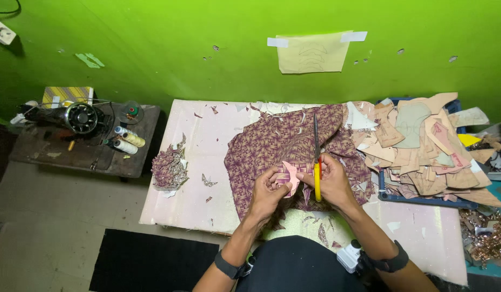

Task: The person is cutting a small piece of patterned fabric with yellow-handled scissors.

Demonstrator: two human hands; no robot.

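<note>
My right hand (332, 179) grips yellow-handled scissors (317, 157) whose long blades point away from me over a maroon patterned cloth (285, 138). My left hand (269, 189) pinches a small pink paper shape with cloth on it (289, 174), held just left of the scissor handles. Both hands hover over the cloth near the front of a low pale pink table (207, 146). Black wristbands sit on both forearms.
A heap of tan and pink card patterns (423, 146) fills a blue tray at the right. A pile of cut patterned pieces (169, 167) lies at the table's left edge. A black sewing machine (80, 117) and thread spools (126, 141) stand on a low wooden stand at left. Green wall behind.
</note>
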